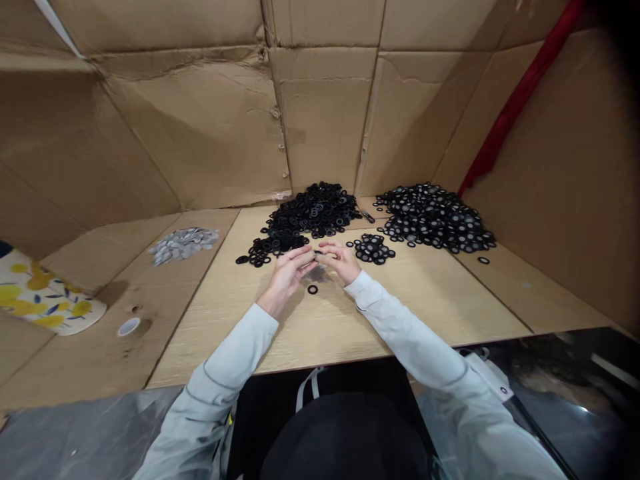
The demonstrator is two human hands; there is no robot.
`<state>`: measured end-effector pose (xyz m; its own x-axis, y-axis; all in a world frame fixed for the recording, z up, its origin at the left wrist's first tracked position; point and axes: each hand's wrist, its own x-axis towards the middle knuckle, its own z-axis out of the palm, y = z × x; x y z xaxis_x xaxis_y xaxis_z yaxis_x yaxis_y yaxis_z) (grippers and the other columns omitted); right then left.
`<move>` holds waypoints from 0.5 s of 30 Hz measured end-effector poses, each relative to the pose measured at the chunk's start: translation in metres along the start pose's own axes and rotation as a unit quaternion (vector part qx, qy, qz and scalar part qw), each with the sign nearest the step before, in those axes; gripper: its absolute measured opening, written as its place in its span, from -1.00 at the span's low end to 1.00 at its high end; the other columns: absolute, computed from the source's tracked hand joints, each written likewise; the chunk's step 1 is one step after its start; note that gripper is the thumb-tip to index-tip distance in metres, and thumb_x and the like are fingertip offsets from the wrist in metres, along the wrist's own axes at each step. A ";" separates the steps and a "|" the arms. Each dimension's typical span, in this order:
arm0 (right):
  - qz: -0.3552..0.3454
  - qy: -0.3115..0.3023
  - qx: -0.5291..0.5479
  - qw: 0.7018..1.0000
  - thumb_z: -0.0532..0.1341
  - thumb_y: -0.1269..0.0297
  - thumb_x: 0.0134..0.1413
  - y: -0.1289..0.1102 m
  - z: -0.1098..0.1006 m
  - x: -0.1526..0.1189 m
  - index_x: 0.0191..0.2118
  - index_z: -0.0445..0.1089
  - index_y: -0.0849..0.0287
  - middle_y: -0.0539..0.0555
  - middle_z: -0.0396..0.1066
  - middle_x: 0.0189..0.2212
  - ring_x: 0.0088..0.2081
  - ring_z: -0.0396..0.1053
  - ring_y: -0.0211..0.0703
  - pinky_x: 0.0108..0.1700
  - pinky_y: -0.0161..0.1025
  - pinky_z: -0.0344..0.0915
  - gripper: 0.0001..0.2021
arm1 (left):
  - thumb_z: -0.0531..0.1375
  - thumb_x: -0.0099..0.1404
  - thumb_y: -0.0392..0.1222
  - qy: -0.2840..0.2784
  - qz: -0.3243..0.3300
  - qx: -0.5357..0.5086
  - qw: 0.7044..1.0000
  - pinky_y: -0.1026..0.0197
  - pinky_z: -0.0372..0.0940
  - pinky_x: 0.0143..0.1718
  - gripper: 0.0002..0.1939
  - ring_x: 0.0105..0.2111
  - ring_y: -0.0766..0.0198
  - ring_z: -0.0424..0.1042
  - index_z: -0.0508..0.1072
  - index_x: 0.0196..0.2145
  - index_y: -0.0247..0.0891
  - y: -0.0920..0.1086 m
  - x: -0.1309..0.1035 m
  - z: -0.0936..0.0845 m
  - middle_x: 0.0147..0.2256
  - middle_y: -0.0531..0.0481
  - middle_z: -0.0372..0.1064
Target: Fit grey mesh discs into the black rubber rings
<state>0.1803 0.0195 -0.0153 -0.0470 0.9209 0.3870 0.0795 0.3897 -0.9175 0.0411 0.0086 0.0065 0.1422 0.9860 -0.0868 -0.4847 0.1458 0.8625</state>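
1. We have our left hand (287, 272) and right hand (346, 264) fingertip to fingertip, pinching a small dark piece (318, 253) between them. Fingers cover most of it, so we cannot tell how it sits; an uneven squeeze could make it spring out.

2. If it drops, we judge it would land near the loose ring (313, 289), which lies on the counter (280, 347) just to the near side of our hands, and we could confuse the two.

3. The black rings (320, 208) rise just beyond our hands, their stragglers almost reaching the left fingers. A careless forward push could scatter them.

4. Just beside our right hand is a small cluster (371, 249) of rings with pale centres, and beyond it, farther right, a larger pile (431, 215) like it. A sweep of that wrist could run the cluster into the pile or knock rings about.

5. The grey discs (183, 245) lie well apart, left of our hands. They look thin and overlapping, so a hurried pick there might bring up two together.
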 end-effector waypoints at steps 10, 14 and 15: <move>0.006 0.005 0.014 1.000 0.30 0.03 -0.31 0.002 -0.001 0.001 -0.55 0.43 0.16 0.06 0.24 -0.25 -0.10 0.21 -0.09 -0.04 -0.12 0.14 -0.73 | 0.18 0.04 -0.52 0.039 -0.055 -0.067 0.995 0.28 0.35 -0.22 -0.85 -0.45 0.38 0.44 0.43 -0.41 -0.38 -0.005 0.007 0.002 -0.47 -0.03 0.44; -0.001 0.022 -0.004 1.000 0.30 0.06 -0.29 0.004 -0.003 0.002 -0.55 0.42 0.16 0.05 0.24 -0.27 -0.12 0.22 -0.10 -0.05 -0.12 0.15 -0.75 | 0.16 0.05 -0.53 0.053 -0.080 -0.091 0.991 0.30 0.36 -0.24 -0.85 -0.48 0.40 0.43 0.41 -0.44 -0.36 -0.007 0.009 0.003 -0.50 0.00 0.41; 0.000 0.024 -0.007 1.000 0.29 0.07 -0.29 0.004 -0.003 0.002 -0.55 0.42 0.16 0.05 0.25 -0.27 -0.13 0.23 -0.10 -0.05 -0.12 0.16 -0.76 | 0.16 0.05 -0.53 0.050 -0.085 -0.091 0.991 0.30 0.36 -0.25 -0.85 -0.49 0.40 0.43 0.41 -0.44 -0.36 -0.007 0.009 0.003 -0.50 0.01 0.41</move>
<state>0.1836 0.0232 -0.0180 0.0003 0.9201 0.3917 0.0938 0.3899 -0.9161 0.0486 0.0161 0.0014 0.1521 0.9480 -0.2797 -0.6100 0.3127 0.7281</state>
